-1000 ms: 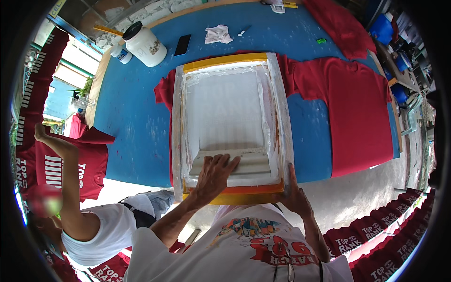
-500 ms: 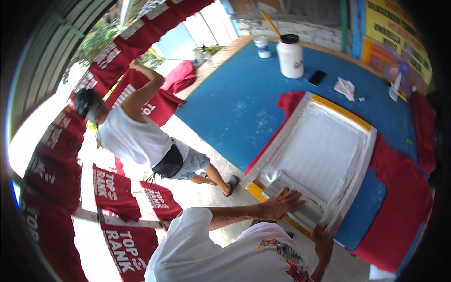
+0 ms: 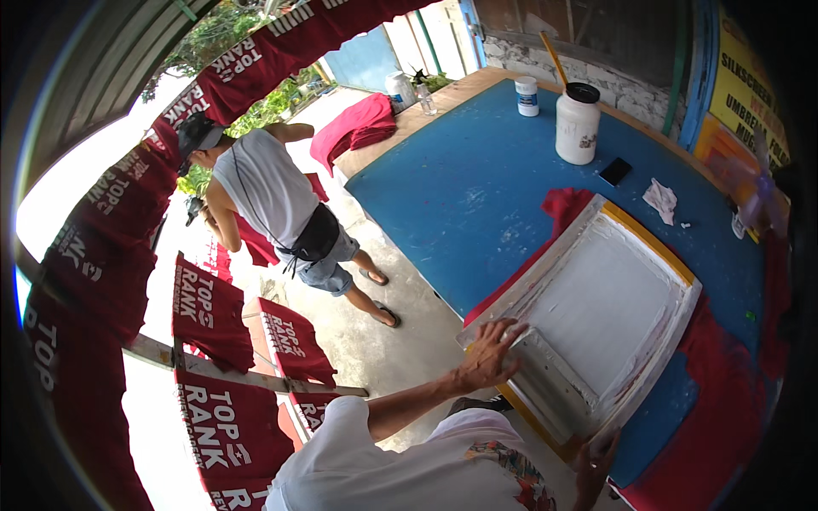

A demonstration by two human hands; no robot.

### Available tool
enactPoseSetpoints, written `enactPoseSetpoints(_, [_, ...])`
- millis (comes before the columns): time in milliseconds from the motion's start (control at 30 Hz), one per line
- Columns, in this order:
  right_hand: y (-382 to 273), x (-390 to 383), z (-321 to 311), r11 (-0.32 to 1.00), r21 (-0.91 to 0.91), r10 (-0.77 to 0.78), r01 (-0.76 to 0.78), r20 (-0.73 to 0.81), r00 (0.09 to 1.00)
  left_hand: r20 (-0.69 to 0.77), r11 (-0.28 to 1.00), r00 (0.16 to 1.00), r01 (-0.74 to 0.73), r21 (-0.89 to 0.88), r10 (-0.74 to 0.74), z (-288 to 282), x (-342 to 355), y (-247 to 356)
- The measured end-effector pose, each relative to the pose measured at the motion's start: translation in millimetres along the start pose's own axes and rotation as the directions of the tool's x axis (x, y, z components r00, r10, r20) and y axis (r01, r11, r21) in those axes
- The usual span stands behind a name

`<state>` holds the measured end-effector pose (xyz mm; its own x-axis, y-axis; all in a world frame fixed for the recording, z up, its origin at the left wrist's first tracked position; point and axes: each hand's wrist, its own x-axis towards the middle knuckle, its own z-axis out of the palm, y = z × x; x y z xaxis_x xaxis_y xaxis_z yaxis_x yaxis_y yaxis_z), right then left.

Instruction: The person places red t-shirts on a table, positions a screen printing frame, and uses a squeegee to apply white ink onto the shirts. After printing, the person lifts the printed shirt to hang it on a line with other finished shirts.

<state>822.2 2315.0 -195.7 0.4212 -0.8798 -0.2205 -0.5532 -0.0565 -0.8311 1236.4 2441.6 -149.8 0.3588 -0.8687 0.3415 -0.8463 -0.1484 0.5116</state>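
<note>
Hands, the person's own, two: the left hand [image 3: 490,353], its fingers parted and released, at the left end of the squeegee, contact between them not clear from where I stand; the right hand [image 3: 596,460], at the near right corner of the frame, its fingers dim and partly hidden, so that I cannot tell whether they grip. Squeegee [image 3: 550,379], one, long and grey, lying across the near end of the white mesh, within the frame. Printing frame [image 3: 648,243], one, pale-sided, with two yellow end bars, set aslant at the near edge of the table. Table [image 3: 460,204], one, blue-topped with a wooden border. Red fabric [image 3: 567,209], showing at both sides of the frame, number of pieces uncertain. Jar [image 3: 578,123], one, large, white, black-lidded; tub [image 3: 527,98], one, small and white, just beside it; stick [image 3: 554,58], one, yellow, slanting up by the jar. Phone [image 3: 615,171], one, black, lying flat; crumpled cloth [image 3: 659,202], one, whitish, near the phone. Folded red pile [image 3: 358,128], one, at the far left corner. Co-worker [image 3: 268,183], one, in a white sleeveless top, beside hanging red shirts [image 3: 209,298], more than four in number.
</note>
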Motion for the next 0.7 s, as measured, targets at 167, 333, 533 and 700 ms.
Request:
enactPoseSetpoints(167, [-30.0, -7.3, 12.5, 0.959, 0.119, 0.270, -0.256, -0.121, 0.955, 0.054, 0.855, 0.873, 0.485, -0.184, -0.484, -9.1, -5.6, -75.2])
enactPoseSetpoints(333, [-39.8, -8.6, 19.5, 0.959, 0.159, 0.267, -0.236, -0.222, 0.938, 0.273, 0.737, 0.772, 0.632, -0.239, -0.574, -14.6, 10.8, -108.4])
enactPoseSetpoints(533, [-23.6, -8.2, 25.1, 0.989, 0.014, -0.136, 0.150, -0.346, 0.928, 0.451, 0.777, 0.774, 0.583, -0.237, -0.444, -23.9, 36.9, -125.5])
enactPoseSetpoints(700, [-68.8, -16.7, 12.1, 0.992, -0.108, -0.116, 0.069, -0.517, 0.848, 0.523, 0.697, 0.680, 0.687, -0.206, -0.514, -66.4, 62.2, -112.2])
